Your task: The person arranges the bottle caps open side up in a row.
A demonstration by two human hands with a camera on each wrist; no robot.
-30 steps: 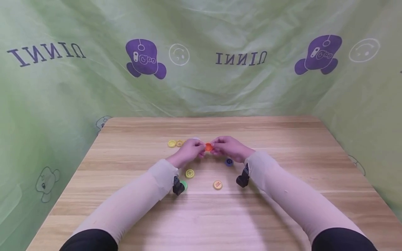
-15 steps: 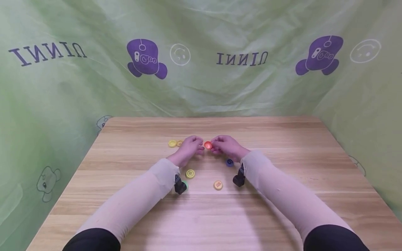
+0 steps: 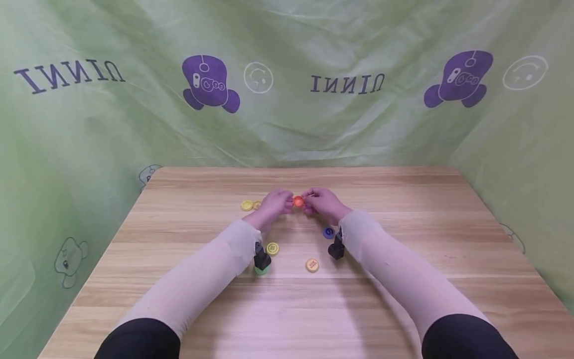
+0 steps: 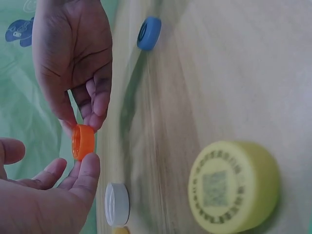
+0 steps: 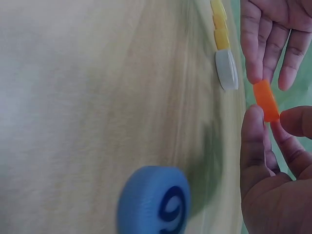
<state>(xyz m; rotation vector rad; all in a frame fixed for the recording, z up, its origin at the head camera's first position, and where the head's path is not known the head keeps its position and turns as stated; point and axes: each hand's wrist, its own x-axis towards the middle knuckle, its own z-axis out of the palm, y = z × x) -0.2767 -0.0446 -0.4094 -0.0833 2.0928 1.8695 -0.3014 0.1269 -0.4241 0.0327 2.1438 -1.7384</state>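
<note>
An orange bottle cap (image 3: 298, 201) is held up over the far part of the table, its hollow side toward the head camera. My right hand (image 3: 326, 203) pinches it between thumb and fingers, as the right wrist view shows. On the other side my left hand (image 3: 275, 203) has its fingers loosely extended, fingertips right at the cap's rim, with the thumb apart from it. A white cap (image 4: 117, 204) lies below the hands, hidden behind my left hand in the head view. The blue cap (image 5: 155, 202) sits near my right wrist.
A yellow cap (image 3: 247, 205) and a darker yellow cap (image 3: 257, 205) lie in a row left of my left hand. Closer in are another yellow cap (image 3: 272, 249), a partly hidden green cap (image 3: 261, 270) and a pale orange cap (image 3: 312, 265). A green curtain (image 3: 287, 129) hangs behind the table.
My left fingers, pinching the orange cap a second ago, let go of it and are now back at its rim. Both hands and the cap have moved slightly toward the table's far side.
</note>
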